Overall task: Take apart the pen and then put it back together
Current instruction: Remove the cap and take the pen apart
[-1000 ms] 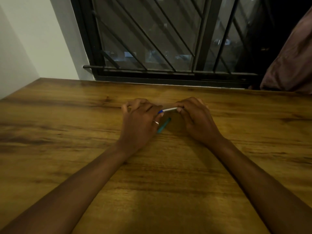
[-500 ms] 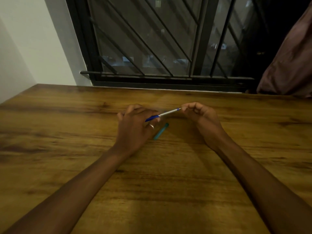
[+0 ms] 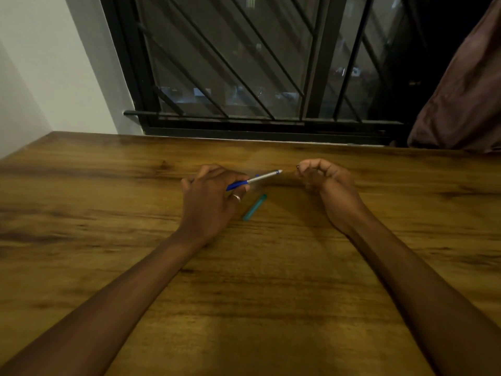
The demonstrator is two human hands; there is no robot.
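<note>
Blue at its gripped end and silvery toward the tip, the pen (image 3: 254, 179) slants up to the right, pinched in the curled fingers of the left hand (image 3: 210, 202) above the wooden table (image 3: 271, 294). Its teal cap (image 3: 254, 207) lies on the table just right of that hand. The right hand (image 3: 324, 180), clear of the pen tip, is loosely curled with fingertips pinched; whether it holds anything cannot be told, and no writing is readable.

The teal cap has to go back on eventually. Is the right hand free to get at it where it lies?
Probably yes. The teal cap lies bare on the table between both hands, nothing covering it; the right hand sits curled close by, seemingly pinching something tiny.
</note>
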